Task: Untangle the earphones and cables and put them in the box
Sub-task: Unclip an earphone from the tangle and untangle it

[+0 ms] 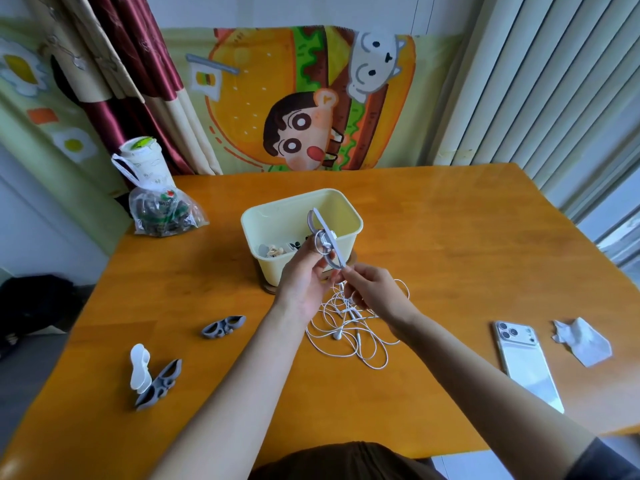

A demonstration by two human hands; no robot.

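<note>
Earphones [336,336] heaped beside box [263,216]; left hand [301,277], right hand [372,289] pinch winder [328,240] near rim.

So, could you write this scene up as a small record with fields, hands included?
left hand: holds grey winder with white cable, above box
right hand: pinches winder's lower end
earphones: tangled white heap on table, below hands
box: cream, open, small items inside
spare winders: two grey, one white, table's left side
elsewhere: phone, tissue, plastic bag
</note>
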